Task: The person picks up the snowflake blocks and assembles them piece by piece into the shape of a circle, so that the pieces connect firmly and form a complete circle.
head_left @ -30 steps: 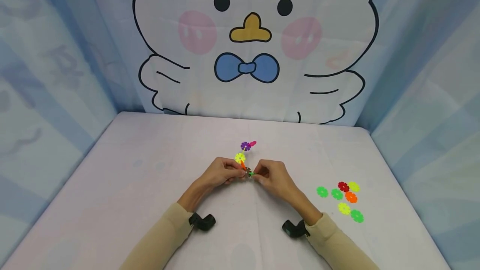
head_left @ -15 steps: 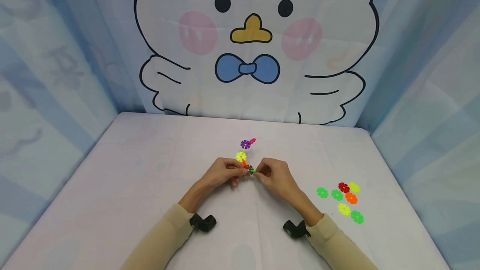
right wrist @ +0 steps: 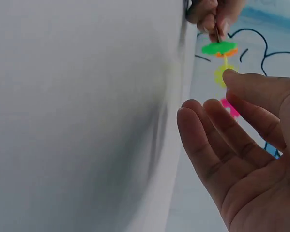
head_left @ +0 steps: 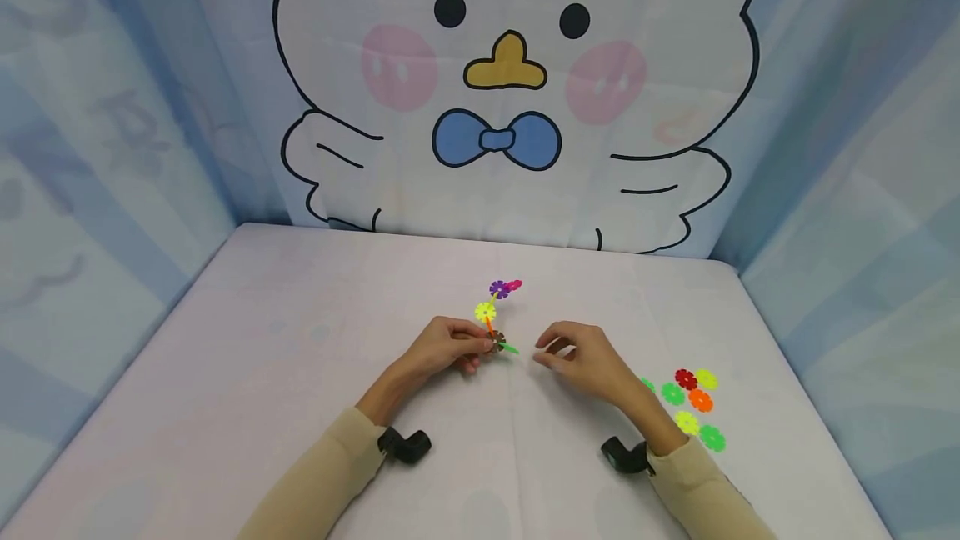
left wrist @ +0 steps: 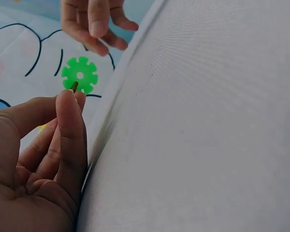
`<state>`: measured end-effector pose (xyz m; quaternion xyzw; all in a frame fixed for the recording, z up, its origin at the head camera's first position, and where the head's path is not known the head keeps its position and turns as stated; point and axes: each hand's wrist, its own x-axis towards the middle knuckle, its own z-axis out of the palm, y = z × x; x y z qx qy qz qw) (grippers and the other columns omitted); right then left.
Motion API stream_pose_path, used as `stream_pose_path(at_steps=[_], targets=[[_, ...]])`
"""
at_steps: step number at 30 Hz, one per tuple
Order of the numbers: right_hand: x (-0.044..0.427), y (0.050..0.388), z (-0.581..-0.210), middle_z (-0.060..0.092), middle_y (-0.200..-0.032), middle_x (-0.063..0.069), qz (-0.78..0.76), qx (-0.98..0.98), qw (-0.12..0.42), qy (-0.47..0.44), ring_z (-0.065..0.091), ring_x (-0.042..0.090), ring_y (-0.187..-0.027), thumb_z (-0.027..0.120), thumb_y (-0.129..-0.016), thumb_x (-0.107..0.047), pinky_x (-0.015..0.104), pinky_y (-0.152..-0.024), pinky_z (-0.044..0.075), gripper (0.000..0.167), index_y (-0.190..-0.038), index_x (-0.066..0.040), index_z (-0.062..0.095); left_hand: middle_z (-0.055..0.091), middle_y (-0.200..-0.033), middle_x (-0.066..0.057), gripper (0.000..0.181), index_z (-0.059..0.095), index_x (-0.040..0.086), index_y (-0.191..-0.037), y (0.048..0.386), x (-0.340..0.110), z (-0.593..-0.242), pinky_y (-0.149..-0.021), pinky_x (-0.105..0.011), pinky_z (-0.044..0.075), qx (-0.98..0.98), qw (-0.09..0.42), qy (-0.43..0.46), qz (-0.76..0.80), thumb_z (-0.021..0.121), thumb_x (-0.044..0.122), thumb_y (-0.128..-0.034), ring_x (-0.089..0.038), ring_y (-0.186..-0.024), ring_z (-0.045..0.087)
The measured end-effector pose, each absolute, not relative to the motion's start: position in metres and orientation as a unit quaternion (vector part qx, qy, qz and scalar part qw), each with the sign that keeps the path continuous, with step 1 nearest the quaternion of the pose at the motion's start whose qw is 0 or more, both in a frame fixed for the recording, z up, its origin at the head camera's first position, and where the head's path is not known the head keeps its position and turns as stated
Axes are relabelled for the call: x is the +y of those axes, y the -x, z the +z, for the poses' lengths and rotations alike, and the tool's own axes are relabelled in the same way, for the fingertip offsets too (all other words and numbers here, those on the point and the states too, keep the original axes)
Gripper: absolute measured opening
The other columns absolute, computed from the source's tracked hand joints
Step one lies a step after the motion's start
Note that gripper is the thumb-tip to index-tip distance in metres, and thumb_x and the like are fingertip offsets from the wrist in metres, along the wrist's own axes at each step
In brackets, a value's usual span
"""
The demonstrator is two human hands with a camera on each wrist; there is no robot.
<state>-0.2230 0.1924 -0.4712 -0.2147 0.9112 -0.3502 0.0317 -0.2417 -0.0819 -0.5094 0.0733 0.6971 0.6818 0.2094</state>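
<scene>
My left hand (head_left: 448, 344) pinches a brown notched disc (head_left: 498, 342) between thumb and fingers. That disc is one link in a chain of interlocking snowflake discs. A green disc (left wrist: 80, 75) is slotted into its near end, standing edge-on in the head view. Beyond it the chain runs through an orange disc (head_left: 490, 326), a yellow disc (head_left: 486, 312) and a purple disc (head_left: 499, 289) to a pink disc (head_left: 514, 284). To the right, apart from the chain, my right hand (head_left: 588, 359) has its fingers loosely bent and holds nothing.
Several loose discs lie on the white table (head_left: 337, 290) at the right, among them a red disc (head_left: 686, 379), an orange disc (head_left: 701, 401) and a green disc (head_left: 712, 438). The right forearm partly covers another green one. Behind the table hangs a printed curtain (head_left: 495, 207).
My right hand has let go of the green disc and moved right, away from the chain. The left hand keeps its pinch on the brown disc, nearly in place.
</scene>
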Motion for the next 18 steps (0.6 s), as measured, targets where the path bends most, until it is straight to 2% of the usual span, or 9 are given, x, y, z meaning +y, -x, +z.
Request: stream_pose_path(at_steps=[11, 16, 18], targets=[[0.308, 0.211, -0.462, 0.079, -0.102, 0.005, -0.266, 0.955, -0.024, 0.131, 0.073, 0.018, -0.088, 0.08, -0.096, -0.022, 0.023, -0.068, 0.055, 0.015, -0.105, -0.011, 0.076, 0.075, -0.08, -0.002, 0.023, 0.075, -0.003, -0.115, 0.242, -0.084, -0.51, -0.061, -0.022, 0.059, 0.701, 0.209, -0.066, 0.679, 0.077, 0.011, -0.0971, -0.008, -0.064, 0.065], [0.36, 0.202, -0.465, 0.078, -0.103, 0.013, -0.24, 0.966, -0.012, 0.09, 0.067, 0.01, -0.081, 0.078, -0.097, -0.023, 0.023, -0.06, 0.053, 0.024, -0.112, -0.004, 0.076, 0.075, -0.082, -0.002, 0.025, 0.074, -0.004, -0.115, 0.241, -0.083, -0.509, -0.061, -0.022, 0.059, 0.703, 0.211, -0.07, 0.675, 0.077, 0.012, -0.0968, -0.008, -0.065, 0.065], [0.378, 0.197, -0.467, 0.077, -0.106, 0.017, -0.229, 0.971, -0.002, 0.069, 0.064, 0.011, -0.081, 0.078, -0.097, -0.024, 0.023, -0.059, 0.051, 0.029, -0.115, -0.002, 0.075, 0.076, -0.084, -0.002, 0.024, 0.074, -0.004, -0.115, 0.241, -0.082, -0.509, -0.061, -0.021, 0.059, 0.703, 0.212, -0.072, 0.675, 0.077, 0.012, -0.0969, -0.008, -0.065, 0.065]])
